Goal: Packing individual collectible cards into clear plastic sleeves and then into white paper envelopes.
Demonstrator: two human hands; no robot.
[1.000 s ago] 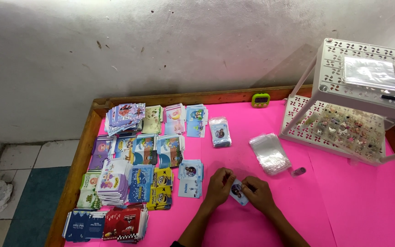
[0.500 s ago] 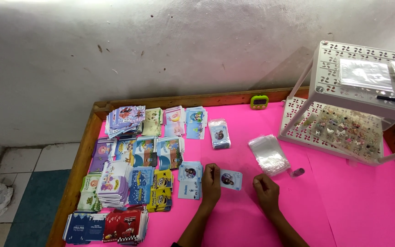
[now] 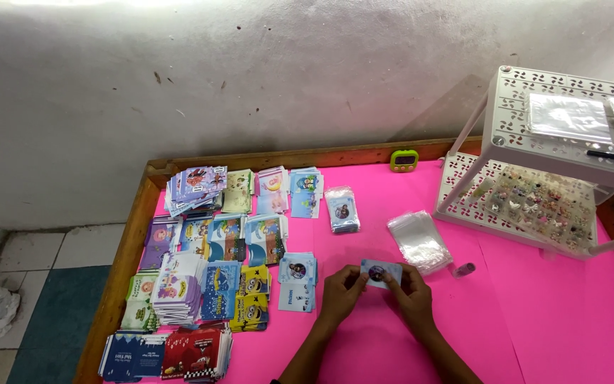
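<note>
small blue card (image 3: 380,272): pinched between left hand (image 3: 340,293) and right hand (image 3: 412,293), above pink table (image 3: 506,313) near front edge | card stacks (image 3: 214,284) along left edge | clear sleeves (image 3: 418,240) just beyond | white rack (image 3: 541,163) at far right corner

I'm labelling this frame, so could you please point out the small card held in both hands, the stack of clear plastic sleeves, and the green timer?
small card (image 3: 380,272), head view, on its blue face between the fingers.
clear plastic sleeves (image 3: 418,240), head view, middle of the top sleeve.
green timer (image 3: 404,161), head view, centre of its front.
</note>
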